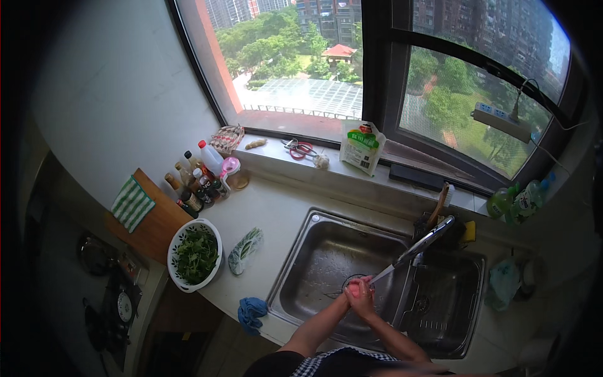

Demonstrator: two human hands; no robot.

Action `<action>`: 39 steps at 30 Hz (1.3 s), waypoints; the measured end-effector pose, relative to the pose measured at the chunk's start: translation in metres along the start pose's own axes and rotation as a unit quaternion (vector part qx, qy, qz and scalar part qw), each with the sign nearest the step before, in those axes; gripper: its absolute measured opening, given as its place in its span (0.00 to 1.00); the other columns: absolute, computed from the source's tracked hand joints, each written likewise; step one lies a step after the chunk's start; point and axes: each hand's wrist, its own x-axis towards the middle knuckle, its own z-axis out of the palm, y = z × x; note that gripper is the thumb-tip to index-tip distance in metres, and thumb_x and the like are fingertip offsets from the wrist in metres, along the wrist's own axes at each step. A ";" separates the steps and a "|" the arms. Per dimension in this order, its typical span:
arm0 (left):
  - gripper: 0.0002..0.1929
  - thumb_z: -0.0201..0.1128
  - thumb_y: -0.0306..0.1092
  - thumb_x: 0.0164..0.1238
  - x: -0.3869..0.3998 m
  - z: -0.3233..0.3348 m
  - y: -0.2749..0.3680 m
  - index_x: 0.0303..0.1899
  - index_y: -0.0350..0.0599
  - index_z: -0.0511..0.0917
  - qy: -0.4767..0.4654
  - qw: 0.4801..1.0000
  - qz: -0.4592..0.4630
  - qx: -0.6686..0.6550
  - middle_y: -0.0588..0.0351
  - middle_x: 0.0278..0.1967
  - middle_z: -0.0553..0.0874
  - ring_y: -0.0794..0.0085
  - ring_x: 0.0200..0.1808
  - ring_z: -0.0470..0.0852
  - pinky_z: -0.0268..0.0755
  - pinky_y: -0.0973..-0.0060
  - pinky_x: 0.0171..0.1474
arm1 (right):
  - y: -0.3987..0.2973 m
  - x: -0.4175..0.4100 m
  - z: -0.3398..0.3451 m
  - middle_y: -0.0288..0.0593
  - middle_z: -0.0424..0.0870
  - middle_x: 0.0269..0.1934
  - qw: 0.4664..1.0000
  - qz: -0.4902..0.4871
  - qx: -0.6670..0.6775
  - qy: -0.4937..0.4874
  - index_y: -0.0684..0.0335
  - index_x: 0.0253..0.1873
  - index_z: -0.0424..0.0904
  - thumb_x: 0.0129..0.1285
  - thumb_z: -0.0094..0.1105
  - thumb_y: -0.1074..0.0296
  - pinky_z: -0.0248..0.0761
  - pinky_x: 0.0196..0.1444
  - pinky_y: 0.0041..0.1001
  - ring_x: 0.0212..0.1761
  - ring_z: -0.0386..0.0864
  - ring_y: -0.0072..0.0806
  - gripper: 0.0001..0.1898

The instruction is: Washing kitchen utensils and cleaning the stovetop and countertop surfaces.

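Note:
Water runs from the chrome faucet onto my two hands, low over the large basin of the steel sink. My left hand and my right hand are pressed together, the right one lying over the left. Something pinkish shows between the fingers; whether it is wet skin or a held piece of food, I cannot tell. Directly below the hands is the round drain, partly hidden by them. The smaller basin lies to the right of my right forearm.
A white colander of leafy greens stands left, beside bagged greens. A blue cloth hangs at the counter's front edge. Several bottles and a wooden cutting board line the wall. A brush stands behind the faucet.

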 end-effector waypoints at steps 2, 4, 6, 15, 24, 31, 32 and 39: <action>0.28 0.47 0.63 0.69 0.009 0.001 -0.007 0.52 0.47 0.77 0.041 0.997 0.019 0.056 0.49 0.48 0.83 0.56 0.48 0.83 0.75 0.56 0.53 | 0.008 -0.005 0.000 0.48 0.82 0.43 0.998 -0.014 -0.049 -0.025 0.62 0.45 0.78 0.58 0.62 0.62 0.73 0.48 0.40 0.46 0.80 0.47 0.13; 0.28 0.45 0.62 0.70 0.021 0.003 -0.007 0.51 0.47 0.77 0.079 0.989 0.033 0.118 0.49 0.47 0.83 0.57 0.48 0.83 0.75 0.58 0.54 | 0.036 0.006 -0.004 0.48 0.82 0.35 0.997 0.064 -0.026 -0.044 0.60 0.39 0.78 0.61 0.60 0.57 0.73 0.36 0.45 0.37 0.81 0.50 0.12; 0.28 0.43 0.61 0.72 0.022 0.000 -0.005 0.51 0.46 0.77 0.122 0.975 0.054 0.176 0.50 0.46 0.83 0.59 0.48 0.82 0.75 0.60 0.54 | 0.061 0.023 -0.011 0.50 0.82 0.34 0.995 0.026 -0.086 -0.042 0.61 0.38 0.76 0.61 0.60 0.56 0.71 0.35 0.44 0.37 0.80 0.52 0.13; 0.25 0.45 0.59 0.71 -0.032 0.039 0.033 0.38 0.46 0.79 0.126 0.990 -0.055 -0.027 0.48 0.39 0.84 0.54 0.40 0.82 0.74 0.56 0.48 | 0.012 0.026 -0.015 0.53 0.80 0.29 0.997 0.079 0.020 0.010 0.62 0.37 0.77 0.64 0.55 0.54 0.71 0.34 0.43 0.33 0.80 0.50 0.15; 0.20 0.50 0.54 0.71 0.027 -0.012 0.002 0.46 0.48 0.78 -0.070 0.996 -0.011 -0.045 0.52 0.45 0.84 0.63 0.43 0.84 0.77 0.64 0.47 | 0.094 0.035 0.005 0.56 0.81 0.31 0.992 0.062 -0.109 -0.019 0.62 0.35 0.78 0.66 0.51 0.54 0.71 0.36 0.46 0.36 0.81 0.54 0.16; 0.19 0.46 0.49 0.75 -0.054 0.066 0.044 0.48 0.46 0.78 0.032 0.999 -0.030 -0.008 0.53 0.44 0.84 0.66 0.41 0.84 0.78 0.65 0.45 | 0.023 0.039 -0.021 0.49 0.81 0.31 0.996 0.079 -0.023 0.018 0.63 0.34 0.76 0.64 0.57 0.58 0.71 0.35 0.45 0.37 0.81 0.51 0.13; 0.19 0.46 0.49 0.75 -0.053 0.060 0.045 0.48 0.46 0.78 0.033 0.999 -0.023 -0.008 0.53 0.44 0.84 0.66 0.41 0.84 0.78 0.65 0.45 | 0.002 0.031 -0.017 0.49 0.81 0.31 0.997 0.074 -0.020 0.015 0.63 0.34 0.76 0.64 0.57 0.58 0.71 0.35 0.45 0.37 0.81 0.51 0.13; 0.21 0.46 0.51 0.74 0.001 0.009 0.003 0.52 0.44 0.76 0.144 0.986 0.056 0.059 0.51 0.46 0.83 0.64 0.43 0.84 0.79 0.66 0.48 | 0.048 0.023 -0.001 0.52 0.81 0.28 0.992 -0.085 -0.085 -0.024 0.63 0.30 0.77 0.65 0.55 0.56 0.72 0.35 0.46 0.33 0.81 0.48 0.16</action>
